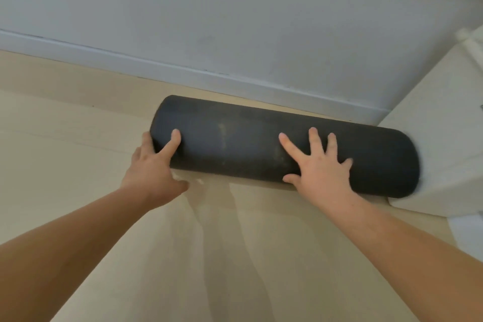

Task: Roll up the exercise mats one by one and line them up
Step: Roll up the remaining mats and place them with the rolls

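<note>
The rolled mat (pixel 251 144), dark grey and fully wound into a cylinder, lies on its side on the beige floor (pixel 235 256). It sits at the far edge of the floor, just beside the skirting board (pixel 183 72) of the pale wall (pixel 235 15) and roughly parallel to it. A narrow strip of floor shows between roll and skirting at the left end. The right end of the roll touches the side of a white unit (pixel 444 138), which stands at the far right corner of the floor.

The left grip (pixel 154 167) is placed at the left end of the roll. Its index finger lies straight on the curved upper surface, the remaining fingers reach round the end face, and the thumb points right, low beside the floor. This grip is spread, not clamped.

The right grip (pixel 321 167) rests flat on top of the roll, right of its middle. All fingers are straight and fanned apart, pressing on the mat surface; the thumb lies at the near lower edge of the roll
</note>
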The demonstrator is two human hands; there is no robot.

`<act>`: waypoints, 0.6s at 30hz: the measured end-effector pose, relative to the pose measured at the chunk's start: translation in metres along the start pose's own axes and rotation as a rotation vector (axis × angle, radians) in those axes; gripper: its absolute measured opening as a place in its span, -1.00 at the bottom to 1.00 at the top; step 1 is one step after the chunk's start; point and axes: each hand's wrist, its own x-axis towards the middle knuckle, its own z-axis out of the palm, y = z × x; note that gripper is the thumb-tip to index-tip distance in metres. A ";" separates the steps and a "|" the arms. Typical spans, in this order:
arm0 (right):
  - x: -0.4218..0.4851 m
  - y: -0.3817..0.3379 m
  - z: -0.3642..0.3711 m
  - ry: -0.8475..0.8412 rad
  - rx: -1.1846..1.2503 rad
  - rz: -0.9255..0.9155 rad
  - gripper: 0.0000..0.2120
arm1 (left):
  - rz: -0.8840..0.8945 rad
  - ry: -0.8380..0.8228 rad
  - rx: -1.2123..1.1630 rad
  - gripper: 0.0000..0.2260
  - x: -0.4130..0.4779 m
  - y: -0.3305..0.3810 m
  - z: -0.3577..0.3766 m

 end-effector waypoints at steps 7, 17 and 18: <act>0.011 0.020 0.007 0.031 0.077 0.002 -0.16 | -0.056 0.033 -0.149 0.11 0.012 0.029 0.013; 0.015 0.017 0.006 -0.019 0.211 0.134 -0.18 | -0.071 0.003 0.053 -0.14 0.028 0.030 -0.001; 0.013 0.016 0.010 -0.015 0.240 0.149 -0.20 | -0.090 -0.002 0.038 -0.14 0.028 0.032 0.001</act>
